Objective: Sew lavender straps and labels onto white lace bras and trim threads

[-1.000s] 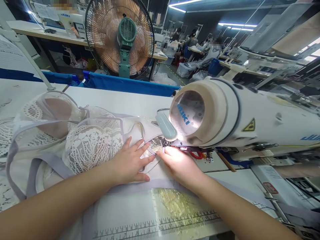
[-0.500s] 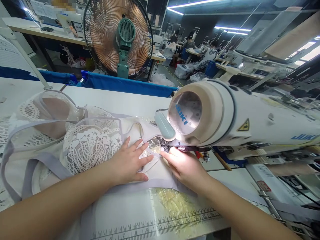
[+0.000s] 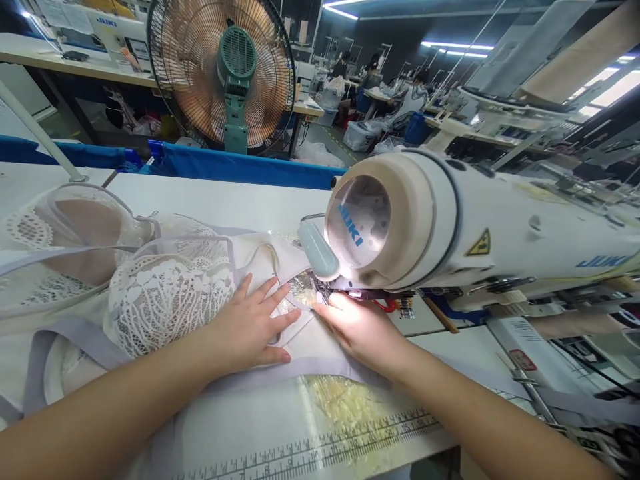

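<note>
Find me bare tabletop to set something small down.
White tabletop lies bare between lace garment and blue cloth, left of the sewing machine; a smaller patch borders the printed ruler. Crowded: between these, where left hand and right hand touch the garment.

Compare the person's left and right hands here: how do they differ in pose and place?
The left hand lies palm down with its fingers spread; the right hand has its fingers drawn closer together. The right hand is right by the sewing machine's head, while the left hand sits farther from it, beside the lace cup. Both are bare and on the white garment.
</note>
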{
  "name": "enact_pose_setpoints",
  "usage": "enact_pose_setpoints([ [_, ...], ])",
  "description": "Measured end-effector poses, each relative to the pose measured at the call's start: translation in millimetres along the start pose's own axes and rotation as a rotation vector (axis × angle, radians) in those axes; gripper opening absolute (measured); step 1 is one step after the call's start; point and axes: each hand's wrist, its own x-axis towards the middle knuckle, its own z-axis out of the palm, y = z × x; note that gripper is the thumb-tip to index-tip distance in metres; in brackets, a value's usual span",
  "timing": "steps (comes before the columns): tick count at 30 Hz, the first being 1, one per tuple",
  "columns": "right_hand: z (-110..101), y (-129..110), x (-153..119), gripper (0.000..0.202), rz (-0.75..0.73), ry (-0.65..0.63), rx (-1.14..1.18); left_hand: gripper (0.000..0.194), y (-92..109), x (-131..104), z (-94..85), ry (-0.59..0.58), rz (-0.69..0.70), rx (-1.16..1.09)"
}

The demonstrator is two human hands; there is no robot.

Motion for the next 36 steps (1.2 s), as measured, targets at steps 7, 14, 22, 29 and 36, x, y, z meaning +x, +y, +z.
enact_pose_setpoints([
  [7,-5.2,0.2,-1.9,0.022,0.0,-0.032,-0.065,0.064,0.5,0.4,-1.4,0.0,-0.005,-0.01],
  [14,-15.2,-4.1,-1.0,0.02,0.043,-0.133,-0.096,0.063,0.2,-0.4,0.2,0.021,0.005,-0.014],
  [22,-12.3,-1.0,-9.3,0.033,0.063,-0.024,0.01,0.064,-0.2,-0.8,1.2,0.024,0.0,-0.026],
  [29,0.0,-7.6,5.1,0.024,0.036,0.011,0.062,0.064,0.7,-0.9,-1.5,0.017,0.004,0.009],
  [36,-15.7,-10.3,-8.4,0.031,0.073,-0.066,0.019,0.064,0.7,-1.5,1.2,0.051,0.02,0.02],
])
